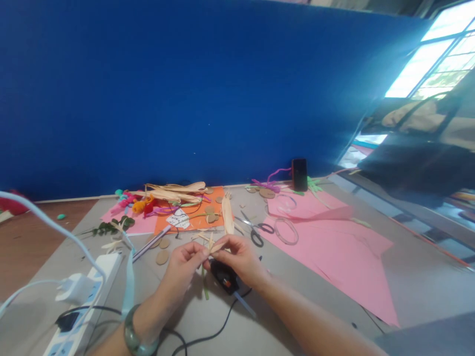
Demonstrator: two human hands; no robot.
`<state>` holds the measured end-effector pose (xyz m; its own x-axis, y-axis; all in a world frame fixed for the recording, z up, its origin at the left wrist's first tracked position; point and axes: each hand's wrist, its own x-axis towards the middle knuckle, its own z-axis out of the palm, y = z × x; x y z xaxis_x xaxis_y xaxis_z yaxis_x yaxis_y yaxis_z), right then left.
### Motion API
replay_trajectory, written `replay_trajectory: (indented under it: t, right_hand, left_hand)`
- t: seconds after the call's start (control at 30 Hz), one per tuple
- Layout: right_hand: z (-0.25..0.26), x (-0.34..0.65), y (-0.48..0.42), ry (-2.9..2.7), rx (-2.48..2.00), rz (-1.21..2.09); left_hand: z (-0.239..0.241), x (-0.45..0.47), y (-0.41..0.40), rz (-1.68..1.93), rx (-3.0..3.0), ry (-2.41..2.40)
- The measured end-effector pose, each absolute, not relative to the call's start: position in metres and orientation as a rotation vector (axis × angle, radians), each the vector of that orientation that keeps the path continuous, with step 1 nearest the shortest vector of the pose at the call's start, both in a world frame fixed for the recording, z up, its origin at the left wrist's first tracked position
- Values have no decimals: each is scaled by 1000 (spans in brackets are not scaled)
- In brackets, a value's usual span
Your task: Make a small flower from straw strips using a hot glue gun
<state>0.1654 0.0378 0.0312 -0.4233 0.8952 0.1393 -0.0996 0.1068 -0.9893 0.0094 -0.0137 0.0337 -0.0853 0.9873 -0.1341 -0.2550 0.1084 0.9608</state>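
My left hand (187, 259) and right hand (237, 257) pinch a thin pale-tan papery strip (216, 247), partly hidden between them.

A upright blue panel (208, 89) stands behind the grey flat bench (208, 316). Centrally on the near side, a pale fibrous strip (211, 245) sits between the fingers of the left hand (187, 259) and right hand (237, 257); a black plastic glue gun (224, 278) is beneath them. Left of the hands are round brown discs (162, 257), then a long white plastic power strip (106, 267) at the left. Behind the discs lies an orange rectangular paper sheet (218, 226). Right of it lie black-handled metal scissors (255, 227), then pink paper sheets (345, 262). A black rectangular phone (300, 175) is behind the sheets, near the panel.
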Motion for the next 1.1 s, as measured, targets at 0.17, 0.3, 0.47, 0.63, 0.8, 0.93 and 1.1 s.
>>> replay_trajectory:
  t: [0.17,0.3,0.47,0.63,0.8,0.93,1.1]
  right_hand:
    - [30,164,38,-1478,-776,1471]
    - [31,164,38,-1486,-749,1464]
    - [30,164,38,-1484,-754,1454]
    - [31,163,37,-1478,-783,1470]
    - [31,164,38,-1466,-811,1545]
    - [32,164,38,-1462,-808,1591]
    - [31,165,38,-1462,-827,1639]
  left_hand:
    - [36,10,-14,1295,871,1149]
    - [34,8,-15,1288,875,1125]
    - [35,7,-14,1313,938,1162]
    - [35,5,-14,1304,1036,1215]
    - [34,2,-16,1302,1195,1274]
    - [36,1,-16,1290,1315,1341]
    - [38,0,-17,1284,1452,1415]
